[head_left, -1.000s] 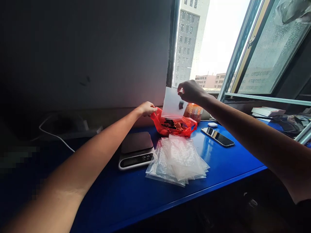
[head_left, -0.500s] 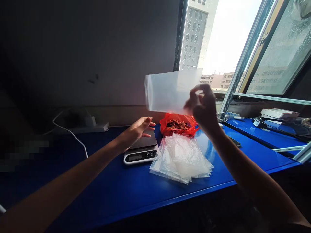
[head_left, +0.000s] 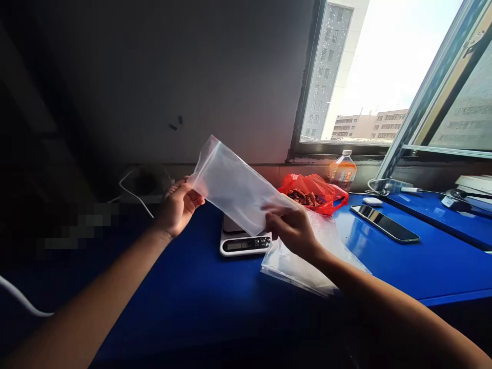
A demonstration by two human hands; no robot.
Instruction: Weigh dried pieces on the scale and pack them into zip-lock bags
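A clear zip-lock plastic bag [head_left: 238,179] is stretched tilted between my two hands, above a digital kitchen scale [head_left: 246,245]. My left hand [head_left: 179,207] pinches its zip end at the upper left. With fingers closed, my right hand [head_left: 292,228] grips the bag's other end at the lower right. The bag looks flat, with nothing visible inside. Below my right hand lies a stack of similar clear bags [head_left: 303,271]. Behind it sits a red plastic bag [head_left: 326,192] with dried reddish-brown pieces [head_left: 305,197] inside. Part of the scale's plate is hidden by the held bag.
On the blue table [head_left: 172,307], a smartphone [head_left: 384,224] and a small white case [head_left: 372,202] lie to the right. An orange drink bottle [head_left: 342,171] stands behind the red bag. White cables [head_left: 134,192] run along the left, and a metal frame post [head_left: 400,123] rises by the window.
The bag, held only by my right hand before, is now gripped by my left hand too and tilted. Both hands are closer to it. The view has shifted left.
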